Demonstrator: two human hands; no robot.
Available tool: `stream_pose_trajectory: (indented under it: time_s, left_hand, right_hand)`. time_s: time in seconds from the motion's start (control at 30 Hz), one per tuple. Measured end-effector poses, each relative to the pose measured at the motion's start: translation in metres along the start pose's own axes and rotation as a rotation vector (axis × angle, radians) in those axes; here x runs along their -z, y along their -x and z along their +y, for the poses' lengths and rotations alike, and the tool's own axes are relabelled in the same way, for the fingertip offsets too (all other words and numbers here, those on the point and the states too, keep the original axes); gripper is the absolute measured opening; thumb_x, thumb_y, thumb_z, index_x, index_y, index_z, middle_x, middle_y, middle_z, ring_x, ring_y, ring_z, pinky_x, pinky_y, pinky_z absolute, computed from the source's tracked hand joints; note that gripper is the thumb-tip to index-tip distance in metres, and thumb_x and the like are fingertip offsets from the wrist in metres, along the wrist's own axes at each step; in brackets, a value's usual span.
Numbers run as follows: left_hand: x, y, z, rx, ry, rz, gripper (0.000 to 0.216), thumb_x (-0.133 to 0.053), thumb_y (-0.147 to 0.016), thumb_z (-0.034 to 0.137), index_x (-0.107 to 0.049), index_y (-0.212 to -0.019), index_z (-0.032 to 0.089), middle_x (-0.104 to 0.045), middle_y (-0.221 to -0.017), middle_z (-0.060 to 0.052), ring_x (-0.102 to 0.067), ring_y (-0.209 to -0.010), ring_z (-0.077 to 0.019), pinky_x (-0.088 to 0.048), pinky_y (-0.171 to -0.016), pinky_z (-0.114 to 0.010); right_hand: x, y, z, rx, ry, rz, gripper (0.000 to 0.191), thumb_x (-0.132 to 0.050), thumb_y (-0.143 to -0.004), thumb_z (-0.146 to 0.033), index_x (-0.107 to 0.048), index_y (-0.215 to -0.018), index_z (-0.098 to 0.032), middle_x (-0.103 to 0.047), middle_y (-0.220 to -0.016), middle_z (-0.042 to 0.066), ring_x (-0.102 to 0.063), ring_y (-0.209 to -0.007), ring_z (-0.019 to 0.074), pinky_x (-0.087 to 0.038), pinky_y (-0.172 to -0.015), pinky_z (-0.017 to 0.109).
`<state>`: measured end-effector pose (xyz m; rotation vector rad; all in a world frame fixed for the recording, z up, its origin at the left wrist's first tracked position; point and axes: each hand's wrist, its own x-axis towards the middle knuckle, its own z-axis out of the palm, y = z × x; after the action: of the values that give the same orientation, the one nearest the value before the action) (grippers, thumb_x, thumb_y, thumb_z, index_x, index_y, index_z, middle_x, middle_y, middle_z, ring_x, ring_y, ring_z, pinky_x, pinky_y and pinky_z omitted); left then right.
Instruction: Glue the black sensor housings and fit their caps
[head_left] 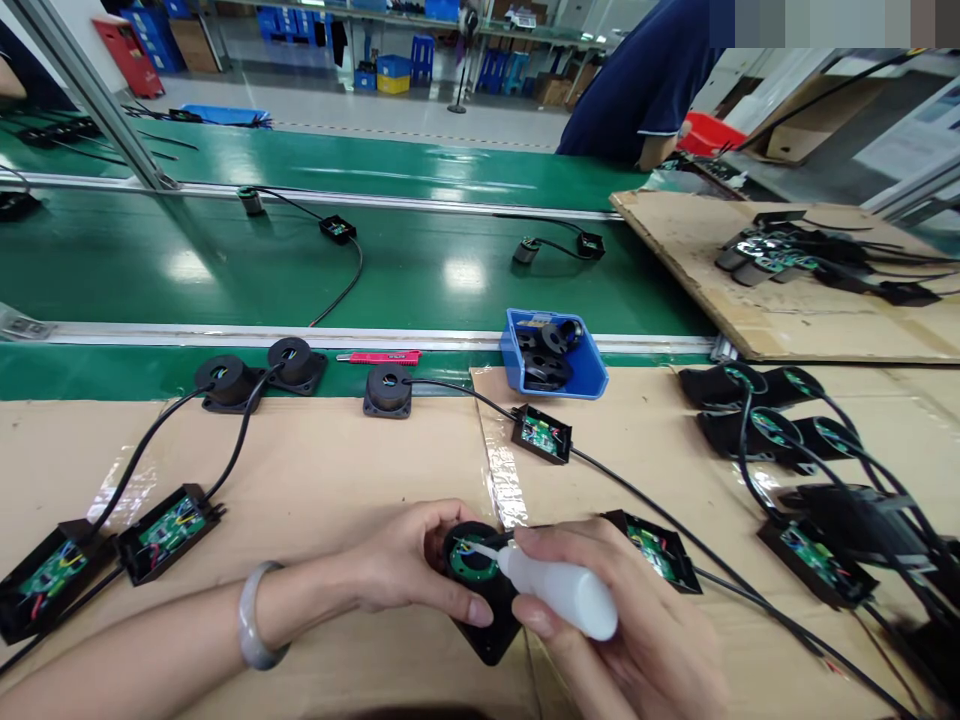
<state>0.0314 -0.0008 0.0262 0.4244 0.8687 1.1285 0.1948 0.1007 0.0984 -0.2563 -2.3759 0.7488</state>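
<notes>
My left hand (409,570) grips a black round housing (480,585) with a green circuit board inside, low at the centre. A pale bangle sits on that wrist. My right hand (637,630) holds a small white squeeze bottle (562,592), its thin nozzle touching the board inside the housing. A black cable runs from the housing to an open black box with a green board (654,550), which lies just right of my hands on the cardboard sheet (337,480).
Three finished round housings (388,388) stand along the bench edge, wired to open boxes (541,433). A blue bin (551,352) holds black parts. A tangle of wired units (810,480) lies at right. A green conveyor (225,260) carries two units. Another person stands beyond it.
</notes>
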Motion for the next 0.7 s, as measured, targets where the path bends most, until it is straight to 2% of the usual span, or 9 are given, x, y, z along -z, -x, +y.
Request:
stream_pose_trajectory:
  time_s: [0.13,0.43,0.7]
  left_hand:
    - [-0.0005,-0.0001,0.0012,0.000,0.018,-0.014,0.059,-0.099,-0.044,0.019,-0.060,-0.089,0.016,-0.059,-0.078,0.005,-0.057,-0.076,-0.0128,-0.045,-0.072,-0.025]
    - [-0.0002,0.0007,0.0007,0.002,0.016,-0.008,0.056,-0.098,-0.050,0.023,-0.060,-0.091,0.016,-0.059,-0.078,0.005,-0.057,-0.075,-0.0128,-0.045,-0.072,-0.025]
    - [-0.0013,0.0006,0.0026,0.047,0.016,0.023,0.069,-0.103,-0.033,0.022,-0.060,-0.088,0.016,-0.060,-0.076,0.006,-0.054,-0.072,-0.0117,-0.042,-0.066,-0.023]
  right_hand:
    - [-0.0005,0.0000,-0.0005,-0.008,-0.021,-0.014,0.019,-0.059,-0.095,-0.021,-0.055,-0.114,-0.016,-0.066,-0.093,0.006,-0.067,-0.079,0.0150,-0.056,-0.065,0.023]
    - [-0.0014,-0.0008,-0.0003,0.011,0.021,-0.003,0.019,-0.060,-0.095,-0.020,-0.056,-0.113,-0.016,-0.066,-0.093,0.006,-0.067,-0.078,0.0144,-0.056,-0.067,0.023]
    - [0.0008,-0.0026,-0.0040,0.008,-0.058,-0.033,0.019,-0.058,-0.097,-0.021,-0.055,-0.114,-0.015,-0.066,-0.093,0.005,-0.066,-0.080,0.0129,-0.055,-0.067,0.020]
